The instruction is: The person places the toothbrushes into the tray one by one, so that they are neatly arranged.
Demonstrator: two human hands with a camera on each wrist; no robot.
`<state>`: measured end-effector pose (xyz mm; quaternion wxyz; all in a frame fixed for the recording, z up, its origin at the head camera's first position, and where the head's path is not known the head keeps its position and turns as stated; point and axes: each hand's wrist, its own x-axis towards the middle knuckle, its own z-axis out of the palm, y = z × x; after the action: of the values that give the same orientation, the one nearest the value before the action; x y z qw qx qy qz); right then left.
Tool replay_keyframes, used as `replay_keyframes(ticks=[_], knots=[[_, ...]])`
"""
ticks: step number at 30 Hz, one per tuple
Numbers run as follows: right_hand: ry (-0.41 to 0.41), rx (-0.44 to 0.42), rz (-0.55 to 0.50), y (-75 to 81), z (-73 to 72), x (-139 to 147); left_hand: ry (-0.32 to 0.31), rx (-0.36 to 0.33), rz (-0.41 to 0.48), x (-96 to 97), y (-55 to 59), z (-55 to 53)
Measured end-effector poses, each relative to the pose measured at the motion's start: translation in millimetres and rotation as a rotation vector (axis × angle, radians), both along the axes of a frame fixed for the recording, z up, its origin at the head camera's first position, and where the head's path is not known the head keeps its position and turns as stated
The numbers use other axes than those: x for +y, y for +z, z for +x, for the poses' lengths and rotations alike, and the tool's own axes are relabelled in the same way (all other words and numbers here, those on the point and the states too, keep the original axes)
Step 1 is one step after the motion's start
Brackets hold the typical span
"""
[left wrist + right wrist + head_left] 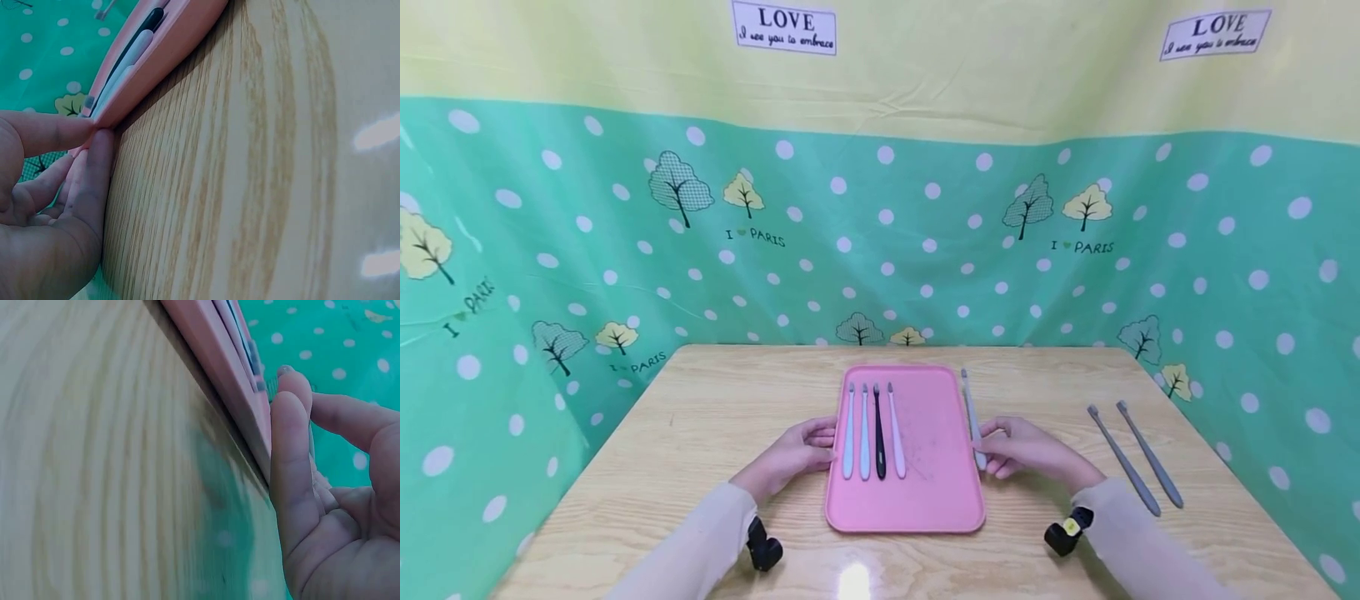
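Light grey, slim plastic toothbrush runs along the right side of the pink rectangular plastic tray, long axis near to far, head far; the nearer right hand pinches its near end, while the left hand grips the tray's left rim.

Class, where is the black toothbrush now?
In the head view, the black toothbrush lies on the pink tray, left of its middle, between a pale blue toothbrush and a pale pink one.
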<state>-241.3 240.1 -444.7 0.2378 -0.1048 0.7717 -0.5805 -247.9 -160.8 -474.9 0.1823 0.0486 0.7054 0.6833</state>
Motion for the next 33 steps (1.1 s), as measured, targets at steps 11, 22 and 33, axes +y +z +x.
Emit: replay_keyframes(ticks=[11,22,33], knots=[[0.015,0.017,-0.002,-4.0,-4.6,-31.9,0.010,-0.008,-0.012,1.3,-0.3,1.0],[0.063,0.025,0.024,-5.3,-7.7,-61.4,0.005,-0.002,-0.005,1.1,-2.4,0.2],[0.090,0.031,0.088,-7.2,-11.9,-78.1,-0.002,0.005,-0.005,0.9,-2.1,-0.6]])
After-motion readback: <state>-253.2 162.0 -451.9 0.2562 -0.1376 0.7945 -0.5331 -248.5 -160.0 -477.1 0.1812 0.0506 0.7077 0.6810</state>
